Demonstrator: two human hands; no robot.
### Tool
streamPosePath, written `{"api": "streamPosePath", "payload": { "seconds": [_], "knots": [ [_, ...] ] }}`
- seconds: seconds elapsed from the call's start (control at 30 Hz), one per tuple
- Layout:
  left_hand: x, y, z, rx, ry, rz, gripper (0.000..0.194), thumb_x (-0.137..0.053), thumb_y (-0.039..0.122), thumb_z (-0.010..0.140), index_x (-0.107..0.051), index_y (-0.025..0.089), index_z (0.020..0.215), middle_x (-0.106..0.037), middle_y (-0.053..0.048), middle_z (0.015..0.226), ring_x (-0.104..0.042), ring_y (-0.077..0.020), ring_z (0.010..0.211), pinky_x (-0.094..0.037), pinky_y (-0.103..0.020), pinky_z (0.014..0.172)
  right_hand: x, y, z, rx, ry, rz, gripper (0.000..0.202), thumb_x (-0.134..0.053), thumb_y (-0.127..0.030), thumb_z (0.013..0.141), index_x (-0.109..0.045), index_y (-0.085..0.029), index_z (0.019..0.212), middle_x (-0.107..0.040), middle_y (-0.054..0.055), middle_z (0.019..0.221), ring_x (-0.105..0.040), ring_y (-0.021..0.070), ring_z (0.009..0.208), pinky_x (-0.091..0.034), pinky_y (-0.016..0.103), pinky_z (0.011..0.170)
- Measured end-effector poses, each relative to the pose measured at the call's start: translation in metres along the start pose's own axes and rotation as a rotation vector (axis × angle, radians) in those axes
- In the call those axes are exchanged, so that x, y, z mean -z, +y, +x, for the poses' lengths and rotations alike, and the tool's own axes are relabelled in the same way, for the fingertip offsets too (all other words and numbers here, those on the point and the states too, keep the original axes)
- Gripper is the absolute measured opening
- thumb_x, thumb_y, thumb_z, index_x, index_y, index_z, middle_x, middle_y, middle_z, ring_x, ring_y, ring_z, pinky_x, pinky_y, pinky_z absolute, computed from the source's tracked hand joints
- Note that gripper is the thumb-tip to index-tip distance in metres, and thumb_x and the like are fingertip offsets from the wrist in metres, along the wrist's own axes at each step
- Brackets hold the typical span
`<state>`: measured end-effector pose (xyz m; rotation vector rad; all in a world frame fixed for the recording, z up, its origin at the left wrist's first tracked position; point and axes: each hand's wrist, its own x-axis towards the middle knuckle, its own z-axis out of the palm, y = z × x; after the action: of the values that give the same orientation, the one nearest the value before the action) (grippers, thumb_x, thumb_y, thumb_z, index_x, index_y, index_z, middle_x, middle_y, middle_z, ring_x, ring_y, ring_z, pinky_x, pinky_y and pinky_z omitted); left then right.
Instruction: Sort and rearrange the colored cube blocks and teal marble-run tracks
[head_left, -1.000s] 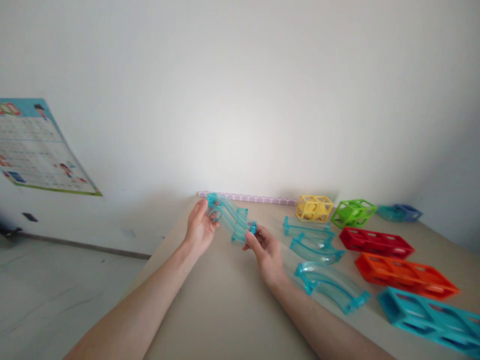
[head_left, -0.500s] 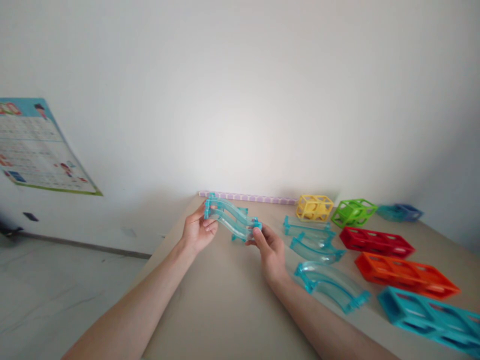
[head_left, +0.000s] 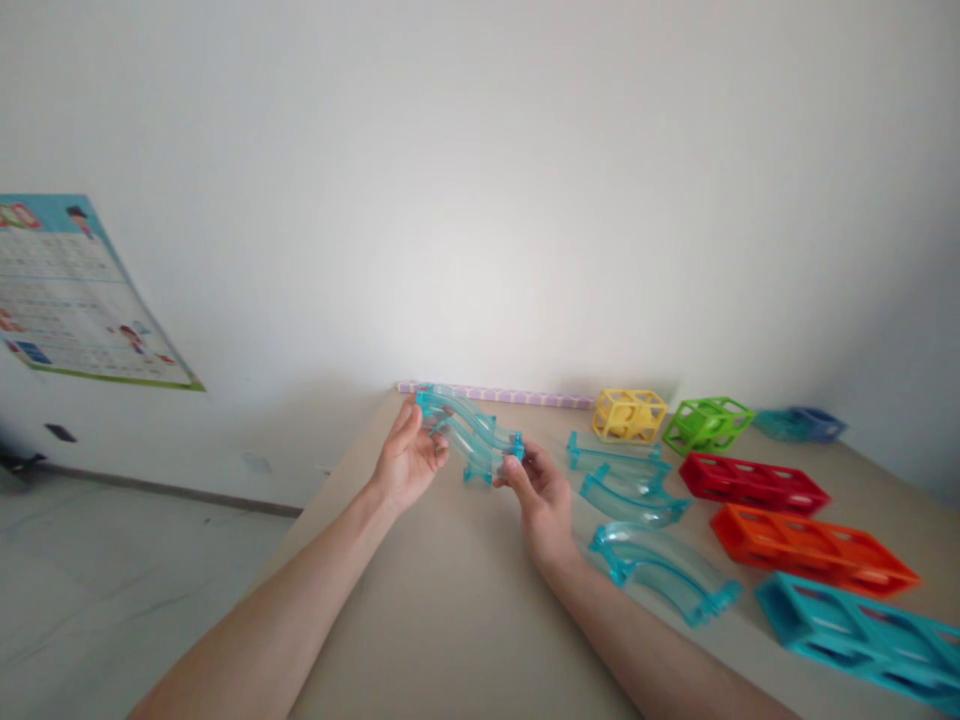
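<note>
Wall point(head_left: 480, 220), pale and plain, rises ahead of you, and your beige table point(head_left: 420, 620) runs up to it. On the wall to your left hangs a printed poster point(head_left: 90, 300). Over on your right lie three long frame blocks: a turquoise block point(head_left: 862, 635) nearest you, then an orange block point(head_left: 814, 552), then a red block point(head_left: 754, 486), each lying apart from the next and none of them in hand.

Your right hand point(head_left: 541, 490) is closed, thumb and fingers pinching the right end of a clear teal track piece point(head_left: 469, 428). Your left hand point(head_left: 405, 460) is half curled at the other end, thumb up against it; whether it grips or only supports, I cannot tell. You have the track piece raised in front of you, sloping down to the right. Another teal piece point(head_left: 478, 475) shows behind it, partly hidden, so contact between the two is unclear.

As far as I can judge, you have got as far as picking up and angling this one; it is not yet set down. Untouched by you are the curved track point(head_left: 667, 572) and the two narrower tracks point(head_left: 634, 510) beyond it. Smallest, at the back, sit a yellow cube frame point(head_left: 628, 415) and a green cube frame point(head_left: 707, 425), apart from your hands.
</note>
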<state>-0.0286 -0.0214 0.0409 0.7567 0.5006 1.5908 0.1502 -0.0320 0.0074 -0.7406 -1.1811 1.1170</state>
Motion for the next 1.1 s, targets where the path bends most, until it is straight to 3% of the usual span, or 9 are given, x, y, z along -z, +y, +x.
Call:
{"api": "streamPosePath", "payload": {
  "seconds": [0.27, 0.37, 0.57, 0.7, 0.8, 0.9, 1.1],
  "knots": [
    [0.001, -0.001, -0.003, 0.046, -0.053, -0.017, 0.055, -0.075, 0.043, 0.074, -0.055, 0.03, 0.123, -0.069, 0.001, 0.086, -0.051, -0.0053, 0.048, -0.04, -0.015, 0.039, -0.001, 0.001, -0.001, 0.016, -0.04, 0.043, 0.037, -0.069, -0.042, 0.078, -0.062, -0.017, 0.104, -0.064, 0.002, 0.079, -0.058, 0.014, 0.065, -0.051, 0.029, 0.062],
    [-0.002, -0.002, 0.0, -0.045, 0.035, 0.064, 0.051, -0.075, 0.041, 0.074, -0.059, 0.026, 0.12, -0.067, 0.002, 0.082, -0.051, -0.0044, 0.047, -0.038, -0.014, 0.036, -0.002, 0.002, -0.001, 0.025, -0.044, 0.048, 0.038, -0.071, -0.04, 0.077, -0.061, -0.017, 0.104, -0.065, 0.003, 0.083, -0.059, 0.0143, 0.069, -0.051, 0.029, 0.065],
    [-0.002, -0.01, 0.005, -0.308, 0.251, 0.442, 0.051, -0.076, 0.046, 0.07, -0.065, 0.016, 0.11, -0.066, -0.002, 0.081, -0.06, -0.0099, 0.058, -0.044, -0.016, 0.039, -0.002, 0.005, -0.002, 0.029, -0.004, 0.007, 0.042, -0.072, -0.039, 0.077, -0.058, -0.017, 0.109, -0.066, 0.006, 0.094, -0.061, 0.0171, 0.079, -0.051, 0.03, 0.068],
    [-0.001, -0.009, 0.005, -0.307, 0.221, 0.382, 0.048, -0.073, 0.047, 0.074, -0.064, 0.016, 0.11, -0.069, -0.006, 0.091, -0.065, -0.0124, 0.064, -0.047, -0.019, 0.045, -0.001, 0.006, -0.002, 0.021, -0.01, -0.054, 0.044, -0.069, -0.042, 0.078, -0.056, -0.016, 0.111, -0.065, 0.007, 0.096, -0.061, 0.0183, 0.082, -0.052, 0.032, 0.069],
    [0.001, -0.008, 0.007, -0.254, 0.148, 0.232, 0.044, -0.074, 0.044, 0.075, -0.063, 0.018, 0.108, -0.07, -0.007, 0.097, -0.067, -0.0136, 0.068, -0.05, -0.02, 0.051, 0.0, 0.005, -0.003, 0.026, -0.04, -0.174, 0.042, -0.065, -0.044, 0.081, -0.055, -0.016, 0.111, -0.064, 0.008, 0.095, -0.061, 0.0188, 0.083, -0.052, 0.032, 0.07],
    [0.002, -0.008, 0.009, -0.234, 0.151, 0.165, 0.04, -0.076, 0.041, 0.073, -0.064, 0.018, 0.103, -0.072, -0.006, 0.097, -0.067, -0.0121, 0.068, -0.052, -0.022, 0.058, 0.0, 0.002, -0.007, 0.079, -0.092, -0.379, 0.043, -0.065, -0.042, 0.081, -0.052, -0.016, 0.114, -0.062, 0.006, 0.091, -0.06, 0.0181, 0.081, -0.051, 0.032, 0.071],
    [-0.001, -0.014, 0.009, -0.243, 0.178, 0.188, 0.037, -0.076, 0.044, 0.073, -0.068, 0.017, 0.098, -0.073, -0.005, 0.095, -0.068, -0.0151, 0.078, -0.052, -0.023, 0.065, -0.007, -0.014, -0.024, 0.217, -0.34, -0.7, 0.062, -0.069, -0.035, 0.077, -0.037, -0.021, 0.128, -0.059, 0.002, 0.094, -0.057, 0.0153, 0.073, -0.048, 0.028, 0.066]
  ]
}}
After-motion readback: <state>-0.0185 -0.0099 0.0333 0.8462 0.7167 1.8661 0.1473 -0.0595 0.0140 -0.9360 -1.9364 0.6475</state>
